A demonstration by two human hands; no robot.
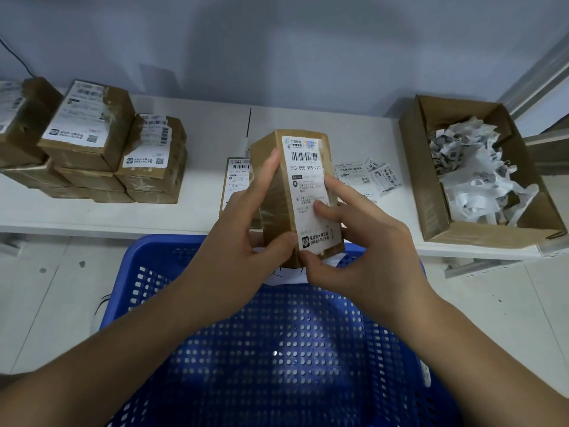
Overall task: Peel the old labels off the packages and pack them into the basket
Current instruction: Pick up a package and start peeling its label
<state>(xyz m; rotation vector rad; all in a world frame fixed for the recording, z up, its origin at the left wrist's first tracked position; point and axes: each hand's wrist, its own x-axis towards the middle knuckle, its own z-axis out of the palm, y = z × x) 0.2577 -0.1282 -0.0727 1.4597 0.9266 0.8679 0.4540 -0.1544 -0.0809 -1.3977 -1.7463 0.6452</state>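
White worktop (308,124) behind, package (277,195) up over the blue basket (277,349), left hand (237,241) gripping its side, right hand (360,241) pinching at the label (308,180) corner; best lift slowly, low angle, avoiding tears

Small print on the held package's label (311,192) blurs out below the barcode. The left hand (237,241) covers most of a second package (235,177) behind it. The basket (277,349) runs off the bottom edge; the leftmost stacked package (18,118) is cut by the left edge.
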